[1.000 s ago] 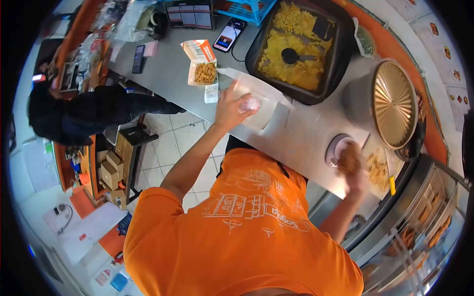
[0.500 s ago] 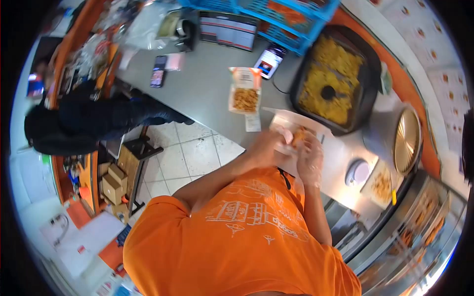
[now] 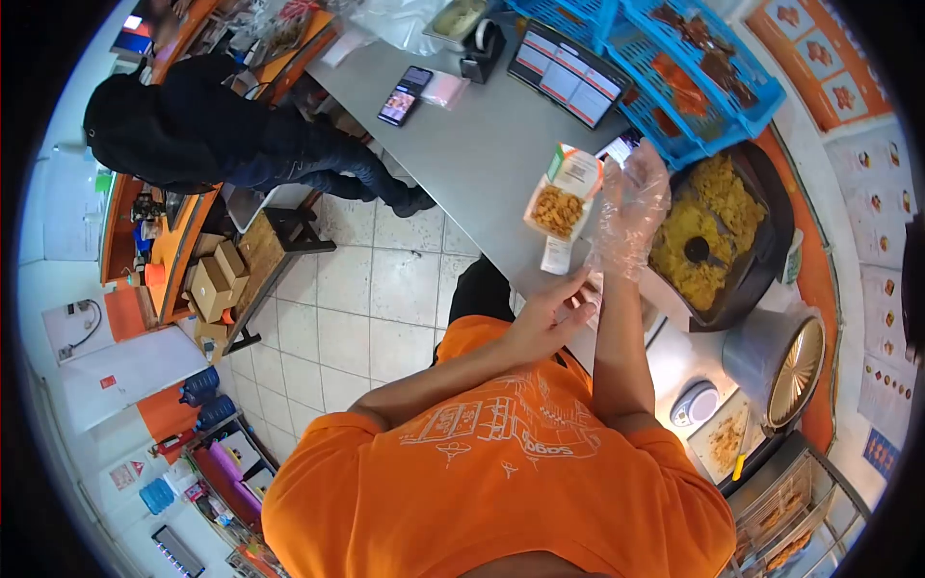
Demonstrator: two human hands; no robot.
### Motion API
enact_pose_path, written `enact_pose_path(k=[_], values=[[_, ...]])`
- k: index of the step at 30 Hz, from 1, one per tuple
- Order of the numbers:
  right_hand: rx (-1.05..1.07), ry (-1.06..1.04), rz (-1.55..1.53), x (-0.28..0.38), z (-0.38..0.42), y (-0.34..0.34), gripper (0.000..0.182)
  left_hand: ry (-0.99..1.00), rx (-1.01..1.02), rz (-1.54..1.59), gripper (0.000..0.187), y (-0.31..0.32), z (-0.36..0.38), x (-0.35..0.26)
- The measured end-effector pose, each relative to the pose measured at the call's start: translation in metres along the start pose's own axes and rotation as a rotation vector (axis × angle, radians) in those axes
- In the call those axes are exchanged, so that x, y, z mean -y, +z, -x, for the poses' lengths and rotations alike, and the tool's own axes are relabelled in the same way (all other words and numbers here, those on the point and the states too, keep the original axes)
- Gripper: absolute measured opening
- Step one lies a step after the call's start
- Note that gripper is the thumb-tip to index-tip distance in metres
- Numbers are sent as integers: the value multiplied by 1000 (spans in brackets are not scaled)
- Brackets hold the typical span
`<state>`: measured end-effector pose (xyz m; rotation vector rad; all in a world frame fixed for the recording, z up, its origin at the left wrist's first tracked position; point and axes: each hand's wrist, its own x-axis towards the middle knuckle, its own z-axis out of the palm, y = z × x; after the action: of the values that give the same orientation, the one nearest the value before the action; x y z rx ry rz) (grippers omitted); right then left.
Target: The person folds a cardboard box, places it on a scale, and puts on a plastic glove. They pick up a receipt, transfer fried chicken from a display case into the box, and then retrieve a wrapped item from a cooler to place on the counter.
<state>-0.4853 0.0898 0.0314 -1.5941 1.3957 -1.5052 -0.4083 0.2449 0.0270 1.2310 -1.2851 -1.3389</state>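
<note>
My right hand (image 3: 632, 214), in a clear plastic glove, is raised over the counter beside the blue basket, its fingers stretched out and nothing visible in them. Just behind its fingertips lies a phone (image 3: 617, 149), partly covered. My bare left hand (image 3: 551, 323) is lower, palm turned up, thumb and fingers apart, fingertips close to the edge of a white paper box (image 3: 667, 294). Most of that box is hidden behind my right forearm. A paper carton (image 3: 578, 166) of golden fried bits (image 3: 559, 210) stands left of my glove, with a receipt (image 3: 556, 254) at its base.
A dark pan (image 3: 766, 260) of yellow food stands on the right, near stacked blue baskets (image 3: 708, 125). Further items are a tablet (image 3: 568, 72), another phone (image 3: 405, 95), a round scale (image 3: 694, 403) and a metal pot (image 3: 756, 356). A person in black (image 3: 207, 130) is across the counter.
My gloved right hand has left the food in the white box and moved up towards the blue baskets. My left hand has drawn apart from it. The camera view has turned.
</note>
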Motion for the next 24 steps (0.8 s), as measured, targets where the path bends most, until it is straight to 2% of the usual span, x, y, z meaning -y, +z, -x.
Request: enact_pose_path(k=[2,3,4,5,6,8,10,11,12,13,14,15,16,17,18,19,20,22,23,24], values=[[21,-13,-36,-15,4,31,47,50,-202,171,30,-14,-5,9],[32,33,-16,-20,5,44,49,13,-231,351,36,-24,-4,19],[36,81,6,-22,5,56,50,13,-225,360,36,-34,-10,25],[-1,179,-64,-23,4,69,53,116,-310,223,39,-42,-19,29],[-26,184,-50,-24,1,83,53,219,-381,84,42,-54,-30,32],[-90,303,3,-8,-3,110,54,218,-408,-113,49,-94,-67,31],[-101,350,40,-14,-10,125,53,315,-119,-89,39,-127,-103,55],[-131,550,-157,-31,-11,128,53,317,-97,-72,39,-137,-126,60],[-162,743,-368,-42,-15,130,52,408,-55,-202,35,-143,-151,65],[-232,818,-494,-43,-14,130,43,495,-12,-333,33,-148,-172,70],[-255,837,-482,-44,-5,125,43,437,45,-290,30,-152,-191,51],[-227,807,-651,-46,7,118,41,377,102,-250,28,-154,-208,27],[-200,762,-821,-44,18,114,40,339,247,-247,26,-150,-225,22],[-275,790,-819,0,8,113,41,302,390,-242,24,-143,-233,20],[-258,788,-822,10,13,99,40,299,412,-238,24,-132,-235,18],[-215,701,-749,16,21,83,40,289,476,-169,22,-120,-235,15],[-159,767,-552,35,26,65,39,272,535,-101,20,-109,-233,13],[-87,753,-501,73,38,28,48,113,621,57,16,-93,-222,1],[-51,745,-476,92,44,9,54,240,501,-49,8,-84,-220,7],[66,748,-218,115,53,-10,57,245,495,-58,8,-83,-222,12]])
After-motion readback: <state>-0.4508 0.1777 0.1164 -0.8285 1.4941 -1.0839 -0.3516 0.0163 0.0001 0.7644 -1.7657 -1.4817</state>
